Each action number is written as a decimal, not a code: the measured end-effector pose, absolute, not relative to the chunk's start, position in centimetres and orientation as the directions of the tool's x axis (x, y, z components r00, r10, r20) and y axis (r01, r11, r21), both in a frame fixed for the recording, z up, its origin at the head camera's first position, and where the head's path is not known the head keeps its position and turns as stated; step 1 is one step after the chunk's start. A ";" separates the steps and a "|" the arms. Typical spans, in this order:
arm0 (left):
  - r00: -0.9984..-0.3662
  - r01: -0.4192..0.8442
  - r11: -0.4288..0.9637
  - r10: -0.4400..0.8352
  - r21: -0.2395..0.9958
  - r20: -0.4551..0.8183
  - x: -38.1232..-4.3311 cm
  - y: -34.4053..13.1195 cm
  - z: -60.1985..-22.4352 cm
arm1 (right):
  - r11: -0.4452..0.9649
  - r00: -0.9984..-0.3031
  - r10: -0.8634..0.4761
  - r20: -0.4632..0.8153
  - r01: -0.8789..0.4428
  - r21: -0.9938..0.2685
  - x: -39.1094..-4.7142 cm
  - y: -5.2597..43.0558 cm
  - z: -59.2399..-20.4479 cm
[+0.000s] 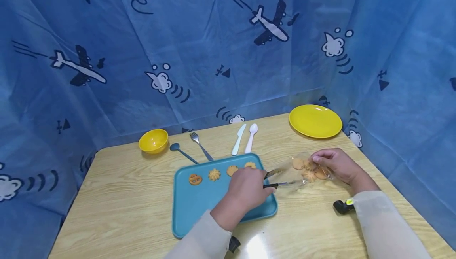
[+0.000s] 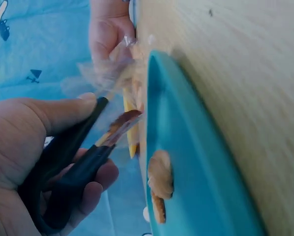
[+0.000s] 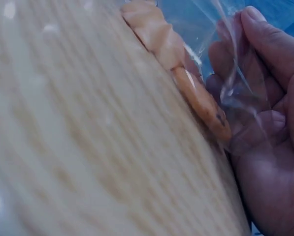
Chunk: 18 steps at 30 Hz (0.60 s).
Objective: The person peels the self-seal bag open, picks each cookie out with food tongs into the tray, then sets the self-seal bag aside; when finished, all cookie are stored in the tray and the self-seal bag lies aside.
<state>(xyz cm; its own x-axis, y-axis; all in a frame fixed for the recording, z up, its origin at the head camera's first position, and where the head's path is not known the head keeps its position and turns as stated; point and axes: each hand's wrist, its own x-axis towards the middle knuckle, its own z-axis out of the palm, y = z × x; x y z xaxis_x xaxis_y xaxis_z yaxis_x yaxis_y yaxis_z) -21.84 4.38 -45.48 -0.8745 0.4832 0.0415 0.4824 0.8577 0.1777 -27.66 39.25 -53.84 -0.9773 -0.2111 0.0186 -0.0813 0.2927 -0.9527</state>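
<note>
My left hand (image 1: 246,189) reaches over the right part of a blue-green tray (image 1: 199,211) and grips black-handled tongs (image 2: 68,184). The tongs' two metal tips stand apart and overlap the left end of a clear plastic bag (image 3: 243,105) in the head view. Inside the bag lie several cookies (image 1: 309,176), close over the table. At the bag's right end my right hand (image 1: 336,166) pinches the plastic between thumb and fingers. Along the tray's far side sit a pretzel-shaped cookie (image 1: 195,179), a flower-shaped cookie (image 1: 214,174) and further cookies, partly hidden by my left hand.
Behind the tray are a yellow bowl (image 1: 154,141), a dark spoon (image 1: 183,153), a fork (image 1: 202,146), a pale green knife (image 1: 238,139) and a pink spoon (image 1: 251,138). A yellow plate (image 1: 315,121) sits at the back right. Blue curtains border the wooden table (image 1: 117,203).
</note>
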 end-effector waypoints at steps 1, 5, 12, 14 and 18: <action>-0.878 0.476 0.861 0.478 0.181 0.034 -21.8 4.5 -45.6 | 0.294 -0.977 -0.213 0.022 -0.086 -0.952 -27.7 39.3 -53.9; -0.892 0.446 0.870 0.450 0.211 0.029 -21.9 4.6 -45.9 | 0.273 -0.975 -0.219 0.039 -0.100 -0.957 -27.7 39.2 -54.1; -0.888 0.455 0.865 0.459 0.211 0.034 -22.2 5.2 -46.1 | 0.227 -0.975 -0.220 0.024 -0.075 -0.971 -27.7 39.4 -54.4; -0.889 0.455 0.866 0.457 0.207 0.039 -22.3 5.6 -46.2 | 0.236 -0.975 -0.219 0.026 -0.079 -0.969 -27.7 39.5 -54.4; -0.897 0.436 0.872 0.442 0.222 0.027 -22.5 5.9 -46.4 | 0.246 -0.977 -0.210 0.027 -0.080 -0.966 -27.8 39.6 -54.4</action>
<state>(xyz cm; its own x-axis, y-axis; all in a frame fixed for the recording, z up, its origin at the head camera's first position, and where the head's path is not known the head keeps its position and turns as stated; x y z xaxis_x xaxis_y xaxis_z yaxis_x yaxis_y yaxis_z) -22.50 5.93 -46.40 -0.8967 0.4417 0.0271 0.4362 0.8719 0.2225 -27.79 39.61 -54.43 -0.9773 -0.2100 0.0274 -0.0800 0.2462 -0.9659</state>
